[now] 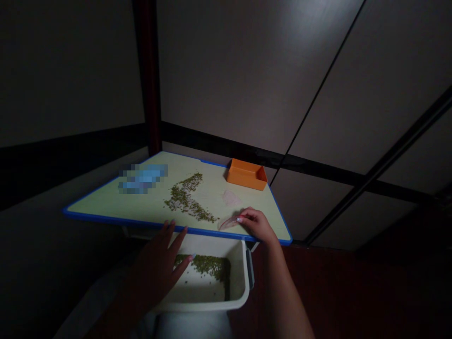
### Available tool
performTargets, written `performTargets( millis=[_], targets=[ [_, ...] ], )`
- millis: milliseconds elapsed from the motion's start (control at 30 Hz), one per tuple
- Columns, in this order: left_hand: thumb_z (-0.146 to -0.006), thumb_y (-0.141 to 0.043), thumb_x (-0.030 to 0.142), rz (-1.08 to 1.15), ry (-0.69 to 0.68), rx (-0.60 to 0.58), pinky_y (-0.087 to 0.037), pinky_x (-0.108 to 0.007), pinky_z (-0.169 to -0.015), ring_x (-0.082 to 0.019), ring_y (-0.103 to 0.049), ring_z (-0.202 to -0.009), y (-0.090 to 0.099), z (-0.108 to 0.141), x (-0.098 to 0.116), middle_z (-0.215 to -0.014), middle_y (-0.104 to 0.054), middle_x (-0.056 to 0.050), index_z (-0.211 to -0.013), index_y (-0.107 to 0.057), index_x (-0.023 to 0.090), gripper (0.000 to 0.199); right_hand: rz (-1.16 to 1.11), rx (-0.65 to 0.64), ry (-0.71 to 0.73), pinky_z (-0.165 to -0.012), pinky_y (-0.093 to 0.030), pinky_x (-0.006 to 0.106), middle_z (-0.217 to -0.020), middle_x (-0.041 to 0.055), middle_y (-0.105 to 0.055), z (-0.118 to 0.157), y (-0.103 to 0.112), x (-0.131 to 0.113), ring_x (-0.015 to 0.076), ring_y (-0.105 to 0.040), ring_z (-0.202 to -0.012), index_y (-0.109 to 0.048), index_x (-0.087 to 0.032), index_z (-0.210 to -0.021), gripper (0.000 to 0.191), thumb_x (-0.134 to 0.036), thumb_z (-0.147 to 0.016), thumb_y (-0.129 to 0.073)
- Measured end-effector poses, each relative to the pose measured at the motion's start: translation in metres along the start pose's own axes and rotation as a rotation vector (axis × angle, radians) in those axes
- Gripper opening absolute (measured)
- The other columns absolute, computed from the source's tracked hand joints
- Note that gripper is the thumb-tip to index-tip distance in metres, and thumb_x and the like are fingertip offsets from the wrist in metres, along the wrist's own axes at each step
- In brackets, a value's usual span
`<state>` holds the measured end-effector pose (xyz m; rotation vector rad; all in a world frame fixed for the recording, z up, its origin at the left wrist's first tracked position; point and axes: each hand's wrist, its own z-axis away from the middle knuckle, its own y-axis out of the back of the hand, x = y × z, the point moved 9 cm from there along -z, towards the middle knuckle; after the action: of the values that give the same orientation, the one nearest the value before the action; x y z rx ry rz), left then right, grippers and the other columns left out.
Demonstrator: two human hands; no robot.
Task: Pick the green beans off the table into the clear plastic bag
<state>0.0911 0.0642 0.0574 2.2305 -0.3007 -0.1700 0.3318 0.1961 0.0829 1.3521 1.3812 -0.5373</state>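
Near the front right of the pale, blue-edged board, my right hand pinches a small clear plastic bag with a red edge. My left hand has its fingers spread at the board's front edge, above a white bin, and holds nothing. Small green bits are scattered across the middle of the board. A patch of pale, whitish material lies behind the bag. More green bits rest inside the bin.
An orange open tray stands at the board's back right corner. A blurred blue item lies at the board's left. Behind the board are grey panels and a dark red post.
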Motion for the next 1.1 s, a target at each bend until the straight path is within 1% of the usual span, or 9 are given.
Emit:
performTargets(
  millis=[100,233,400,667,833,1100],
  targets=[
    [-0.088,-0.048,0.05,-0.005,-0.005,-0.004,-0.049,-0.052,-0.099,-0.039,-0.046,-0.135,-0.001,0.001,0.0,-0.143,-0.05,-0.024,-0.134,-0.054,0.015,0.059,0.11,0.024,0.063,-0.079,-0.042,0.033,-0.077,0.0042,-0.065,0.0,0.003,-0.009,0.0192,-0.056,-0.082,-0.07,-0.02,-0.073,0.023,-0.043,-0.078,-0.073],
    [-0.087,-0.048,0.052,-0.002,0.006,0.002,-0.05,-0.051,-0.099,-0.038,-0.048,-0.133,-0.002,0.001,-0.002,-0.142,-0.052,-0.023,-0.133,-0.054,0.016,0.059,0.157,0.004,0.117,-0.084,-0.04,0.036,-0.078,0.0053,-0.067,-0.001,0.0,-0.017,0.021,-0.056,-0.085,-0.07,-0.021,-0.072,0.024,-0.043,-0.081,-0.072],
    [-0.087,-0.047,0.052,-0.008,0.0,0.01,-0.05,-0.051,-0.098,-0.038,-0.046,-0.135,-0.001,0.001,0.0,-0.143,-0.05,-0.023,-0.133,-0.055,0.016,0.058,0.186,-0.007,0.198,-0.091,-0.038,0.039,-0.088,0.0068,-0.07,-0.001,-0.002,-0.023,0.022,-0.058,-0.093,-0.07,-0.021,-0.073,0.024,-0.042,-0.084,-0.07],
    [-0.087,-0.049,0.051,0.051,0.041,-0.032,-0.048,-0.053,-0.1,-0.039,-0.043,-0.136,-0.001,0.0,0.0,-0.145,-0.048,-0.023,-0.134,-0.054,0.016,0.059,0.275,-0.022,0.227,-0.095,-0.037,0.041,-0.1,0.0084,-0.068,-0.003,-0.006,-0.024,0.0237,-0.055,-0.103,-0.068,-0.021,-0.075,0.015,-0.033,-0.084,-0.071],
    [-0.088,-0.046,0.051,0.07,0.036,-0.024,-0.048,-0.052,-0.1,-0.038,-0.045,-0.136,0.002,-0.001,0.002,-0.144,-0.05,-0.023,-0.134,-0.054,0.016,0.059,0.311,-0.078,0.247,-0.097,-0.036,0.042,-0.104,0.0091,-0.067,-0.013,-0.021,-0.028,0.0243,-0.054,-0.107,-0.068,-0.02,-0.077,0.013,-0.029,-0.085,-0.07],
    [-0.088,-0.047,0.051,0.033,0.021,0.001,-0.05,-0.053,-0.097,-0.039,-0.046,-0.135,0.003,0.001,0.004,-0.144,-0.05,-0.023,-0.136,-0.052,0.017,0.059,0.416,-0.211,0.316,-0.095,-0.037,0.04,-0.106,0.0089,-0.066,-0.04,-0.06,-0.044,0.0241,-0.053,-0.105,-0.065,-0.02,-0.076,0.009,-0.022,-0.083,-0.071]
  ],
)
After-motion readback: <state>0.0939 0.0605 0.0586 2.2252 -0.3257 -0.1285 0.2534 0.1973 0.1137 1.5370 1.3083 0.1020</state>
